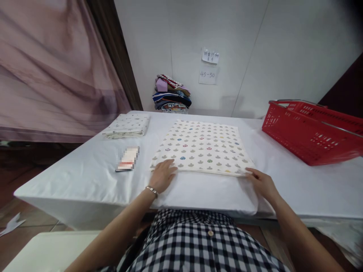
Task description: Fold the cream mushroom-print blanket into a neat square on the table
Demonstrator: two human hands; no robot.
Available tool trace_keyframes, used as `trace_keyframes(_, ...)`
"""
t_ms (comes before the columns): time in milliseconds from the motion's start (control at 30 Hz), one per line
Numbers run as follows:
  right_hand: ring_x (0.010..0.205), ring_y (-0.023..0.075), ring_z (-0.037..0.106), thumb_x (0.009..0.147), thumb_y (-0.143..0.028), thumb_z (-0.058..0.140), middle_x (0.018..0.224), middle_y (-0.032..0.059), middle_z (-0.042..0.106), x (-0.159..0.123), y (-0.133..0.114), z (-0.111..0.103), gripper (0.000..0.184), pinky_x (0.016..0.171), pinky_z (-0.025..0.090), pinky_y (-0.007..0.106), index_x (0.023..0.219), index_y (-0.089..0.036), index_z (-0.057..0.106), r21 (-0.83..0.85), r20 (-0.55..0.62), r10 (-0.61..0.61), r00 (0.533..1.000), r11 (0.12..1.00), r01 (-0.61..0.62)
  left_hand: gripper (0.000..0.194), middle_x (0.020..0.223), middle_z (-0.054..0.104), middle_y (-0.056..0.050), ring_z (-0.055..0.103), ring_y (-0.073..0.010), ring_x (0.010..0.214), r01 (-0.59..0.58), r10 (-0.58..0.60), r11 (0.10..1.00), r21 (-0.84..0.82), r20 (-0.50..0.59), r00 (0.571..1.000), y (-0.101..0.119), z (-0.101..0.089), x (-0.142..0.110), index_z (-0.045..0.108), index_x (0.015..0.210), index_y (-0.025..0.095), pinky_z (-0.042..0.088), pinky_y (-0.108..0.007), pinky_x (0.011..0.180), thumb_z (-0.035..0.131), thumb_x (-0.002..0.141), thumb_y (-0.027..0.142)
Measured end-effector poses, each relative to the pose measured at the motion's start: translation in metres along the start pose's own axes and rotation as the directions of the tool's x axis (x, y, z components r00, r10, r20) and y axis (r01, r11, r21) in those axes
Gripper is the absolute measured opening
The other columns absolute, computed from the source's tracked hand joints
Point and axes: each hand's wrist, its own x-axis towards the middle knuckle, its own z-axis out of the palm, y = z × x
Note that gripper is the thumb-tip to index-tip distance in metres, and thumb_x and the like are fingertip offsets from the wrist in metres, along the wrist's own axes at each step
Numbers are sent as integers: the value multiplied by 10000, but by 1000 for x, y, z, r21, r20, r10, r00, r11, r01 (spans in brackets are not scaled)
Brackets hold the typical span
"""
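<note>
A white cloth (202,145) printed with small grey and coloured motifs lies flat in a folded rectangle on the table in front of me. My left hand (163,175) rests at its near left corner, fingers stretched over the edge. At the near right corner, my right hand (263,185) has its fingertips closed on the cloth's edge; the thumb is hard to make out. Farther left lies a folded cloth (129,125) with a similar small print, untouched by either hand.
A phone (127,158), its screen blurred, lies left of the cloth. The red plastic basket (312,130) stands on the white-covered table (85,181) at right. Behind the table's far edge is a stack of folded clothes (172,94), by a wall with paper notes (208,74).
</note>
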Motion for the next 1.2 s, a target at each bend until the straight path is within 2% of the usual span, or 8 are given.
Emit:
trace_keyframes(100, 858, 204, 567, 825, -364, 461, 941, 76, 638, -3, -23, 17, 339, 772, 449, 332, 1045, -189, 651, -101, -21, -272, 962, 958, 269, 242, 1236, 556, -104, 485, -252, 1140, -107, 107, 994, -29, 32, 994, 16, 8, 19, 640, 1039, 202, 389, -435, 951, 523, 827, 192)
trace_keyframes(200, 1023, 227, 524, 830, -232, 444, 1093, 90, 602, 0, -43, 38, 298, 891, 415, 385, 1049, -204, 645, -185, 74, -524, 848, 829, 528, 213, 1162, 597, -86, 521, -228, 1063, -164, 167, 985, -48, 67, 984, 19, 13, 34, 639, 1012, 200, 412, -399, 904, 510, 843, 192)
trace_keyframes(267, 1055, 228, 510, 825, -181, 444, 1126, 96, 591, 6, -52, 50, 313, 913, 402, 397, 1073, -199, 633, -214, 153, -609, 779, 749, 627, 208, 1115, 616, -71, 537, -212, 1013, -201, 205, 978, -50, 89, 975, 19, 14, 39, 633, 1010, 198, 421, -372, 868, 493, 856, 195)
trace_keyframes(333, 1084, 225, 497, 824, -143, 432, 1164, 95, 579, 12, -58, 61, 338, 923, 394, 396, 1103, -197, 616, -246, 211, -631, 747, 705, 665, 219, 1080, 625, -63, 544, -201, 975, -235, 237, 971, -29, 101, 966, 18, 15, 41, 623, 1018, 196, 421, -359, 841, 455, 877, 194)
trace_keyframes(567, 1017, 227, 535, 793, -68, 387, 1140, 120, 600, 26, -75, 74, 417, 882, 424, 375, 1144, -151, 595, -345, 327, -580, 747, 662, 665, 348, 1044, 622, -66, 540, -199, 959, -241, 230, 968, 65, 143, 963, 21, 22, 41, 531, 1186, 197, 397, -351, 830, 391, 879, 114)
trace_keyframes(900, 991, 193, 558, 817, -90, 357, 1093, 72, 623, 37, -80, 68, 439, 843, 443, 320, 1186, -211, 562, -231, 312, -507, 803, 780, 582, 364, 1099, 584, -62, 504, -208, 987, -246, 242, 969, 3, 164, 956, 35, 18, 54, 488, 1191, 217, 376, -358, 844, 420, 845, 126)
trace_keyframes(1100, 1000, 195, 521, 766, -62, 380, 1086, 74, 598, 25, -95, 70, 447, 860, 398, 327, 1133, -214, 584, -232, 316, -537, 783, 756, 612, 352, 1022, 581, -81, 503, -214, 939, -227, 207, 972, 55, 246, 947, 47, 20, 63, 522, 1092, 180, 388, -353, 808, 429, 780, 45)
trace_keyframes(1200, 1026, 203, 493, 742, -74, 423, 1132, 83, 561, 16, -99, 78, 473, 864, 378, 335, 1177, -215, 544, -248, 307, -567, 764, 727, 640, 329, 1013, 588, -83, 501, -218, 940, -185, 171, 982, 44, 222, 960, 48, 21, 62, 527, 1087, 183, 404, -350, 780, 411, 803, 66)
